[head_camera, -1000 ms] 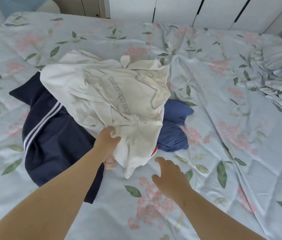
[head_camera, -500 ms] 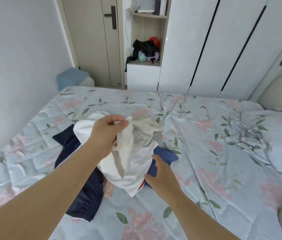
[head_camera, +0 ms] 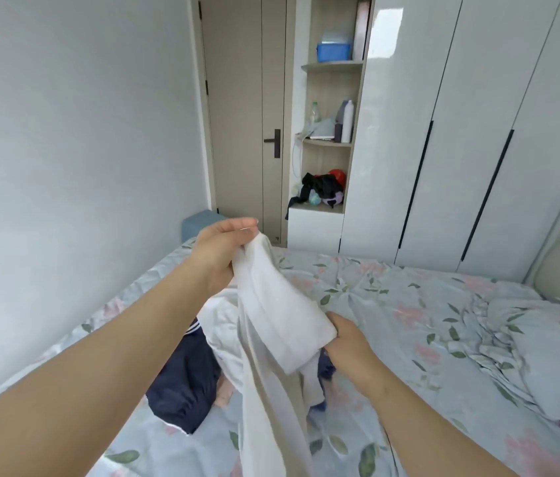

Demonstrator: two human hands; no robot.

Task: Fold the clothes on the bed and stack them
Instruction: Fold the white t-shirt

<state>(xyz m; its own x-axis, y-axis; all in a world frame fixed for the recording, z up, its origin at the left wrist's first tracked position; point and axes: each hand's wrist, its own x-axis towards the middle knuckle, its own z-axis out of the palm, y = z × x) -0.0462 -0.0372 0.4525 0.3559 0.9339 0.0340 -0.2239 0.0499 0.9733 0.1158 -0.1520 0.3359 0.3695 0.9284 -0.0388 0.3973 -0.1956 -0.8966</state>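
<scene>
"What have you got hold of?"

"A thin, soft white cotton top (head_camera: 282, 321). My left hand (head_camera: 223, 249) pinches a bunched edge of it up high, thumb over curled fingers. My right hand (head_camera: 351, 342) grips a fold lower down, its fingers buried in the cloth. The top hangs between them above the bed (head_camera: 426, 304), with its tail trailing down towards me."

"And the rest of the pile?"

"Under it on the floral quilt there's a crumpled navy garment with white stripes (head_camera: 185, 383). A bit of blue cloth (head_camera: 326, 368) peeks out just beside my right wrist. Neither is folded, by the look of it."

"How will the white one behave?"

"Light and limp, I'd say. It has no stiffness, so it sags wherever I don't hold it, and it creases easily. I doubt it would slip from a pinch, but a bunched grip like this tells me nothing about its shape."

"So where would you take it?"

"I'd hunt for the shoulder seams or the hem corners, one in each hand. Then I'd let its own weight pull it flat before laying it on a bare stretch of quilt. I can't tell which edge I'm holding."
</scene>
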